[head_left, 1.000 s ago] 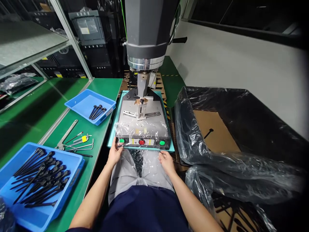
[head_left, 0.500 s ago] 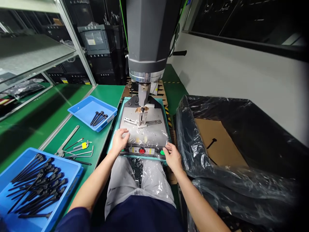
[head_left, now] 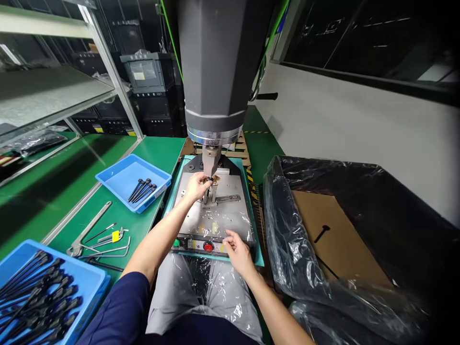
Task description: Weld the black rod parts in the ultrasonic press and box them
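My left hand [head_left: 196, 186] is closed at the metal fixture, its thumb and fingers pinching the head of a black rod-like part [head_left: 209, 179]. The part's shaft is mostly hidden by the hand and the fixture [head_left: 214, 192]. Directly above is the machine's metal horn [head_left: 210, 160], under a dark grey housing [head_left: 215, 67]. My right hand [head_left: 238, 251] hovers over the front edge of the base plate [head_left: 230, 215], near the red button [head_left: 208, 247]. Its fingers are loosely curled and apart, with nothing in them. A green button [head_left: 176, 243] shows at the left.
A blue tray [head_left: 108, 178] with several black parts stands left of the machine; a fuller blue tray [head_left: 97, 282] is nearer. Between them lie a wrench [head_left: 91, 227] and hex keys [head_left: 118, 239]. At right, a plastic-lined bin [head_left: 287, 215] holds cardboard [head_left: 345, 230] and black parts.
My left hand has moved from the plate's left front up to the fixture and gripped the black part's head. My right hand has left the right-hand green button, moving left. The view has shifted slightly.
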`<state>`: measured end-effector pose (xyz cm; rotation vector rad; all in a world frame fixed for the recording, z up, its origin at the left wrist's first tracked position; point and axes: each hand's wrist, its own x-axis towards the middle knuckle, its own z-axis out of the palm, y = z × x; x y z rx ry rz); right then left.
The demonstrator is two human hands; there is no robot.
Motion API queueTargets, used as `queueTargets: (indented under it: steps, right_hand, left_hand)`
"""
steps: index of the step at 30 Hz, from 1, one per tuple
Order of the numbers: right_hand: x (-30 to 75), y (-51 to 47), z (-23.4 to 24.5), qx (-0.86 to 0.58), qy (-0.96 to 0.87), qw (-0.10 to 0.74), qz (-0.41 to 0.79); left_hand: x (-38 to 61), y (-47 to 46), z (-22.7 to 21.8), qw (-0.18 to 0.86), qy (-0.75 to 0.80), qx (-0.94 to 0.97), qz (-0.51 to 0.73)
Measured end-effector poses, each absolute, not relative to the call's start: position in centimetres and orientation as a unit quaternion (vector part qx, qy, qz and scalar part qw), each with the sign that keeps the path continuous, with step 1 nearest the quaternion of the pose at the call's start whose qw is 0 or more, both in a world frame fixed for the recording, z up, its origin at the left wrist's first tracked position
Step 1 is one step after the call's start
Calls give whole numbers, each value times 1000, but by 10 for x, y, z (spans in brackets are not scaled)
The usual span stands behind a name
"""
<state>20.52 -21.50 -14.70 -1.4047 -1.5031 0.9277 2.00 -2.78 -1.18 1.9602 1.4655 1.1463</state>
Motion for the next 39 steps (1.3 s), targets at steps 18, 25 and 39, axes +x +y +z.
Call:
queueTargets:
  steps: [18,25,39]
  right_hand:
    - [167,-205,-63,-423,-534,478,554]
    - [130,-230,-65,-344,-433,476,684]
    - [111,-244,-56,-351,-408,474,697]
  left_hand:
    - [-4,-160,-16,482,422,549,537]
    - [-15,-205,-33,648,372,419,516]
    - [-30,-219,-31,683,345,347,543]
